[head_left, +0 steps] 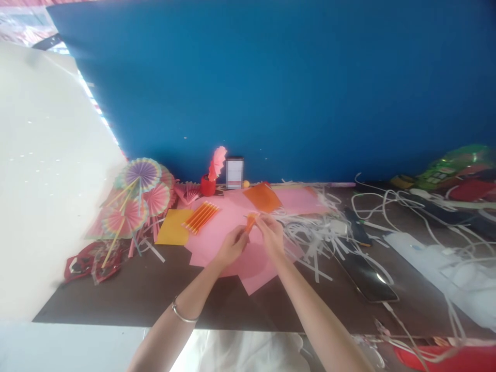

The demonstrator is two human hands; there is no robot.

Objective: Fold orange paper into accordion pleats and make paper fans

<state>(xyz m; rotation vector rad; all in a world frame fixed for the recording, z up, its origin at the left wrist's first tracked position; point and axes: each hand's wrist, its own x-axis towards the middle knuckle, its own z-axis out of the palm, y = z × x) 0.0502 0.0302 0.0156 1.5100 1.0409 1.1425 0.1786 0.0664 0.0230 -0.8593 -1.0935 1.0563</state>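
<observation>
My left hand [231, 246] and my right hand [271, 233] meet over pink paper sheets [217, 227] on the dark table. Both pinch a small folded orange paper strip [251, 222] held between them. A bangle circles my left wrist. To the left of my hands lies a row of folded orange strips [201, 216] beside a yellow sheet [173, 227]. An orange sheet [262, 197] lies just beyond my hands.
Colourful paper fans on sticks [136, 199] pile at the left. A red cup with a pink fan [209, 182] and a phone [234, 172] stand against the blue board [271, 88]. White paper scraps [313, 235], cables, a dark phone [366, 275] and a white power strip [434, 258] crowd the right.
</observation>
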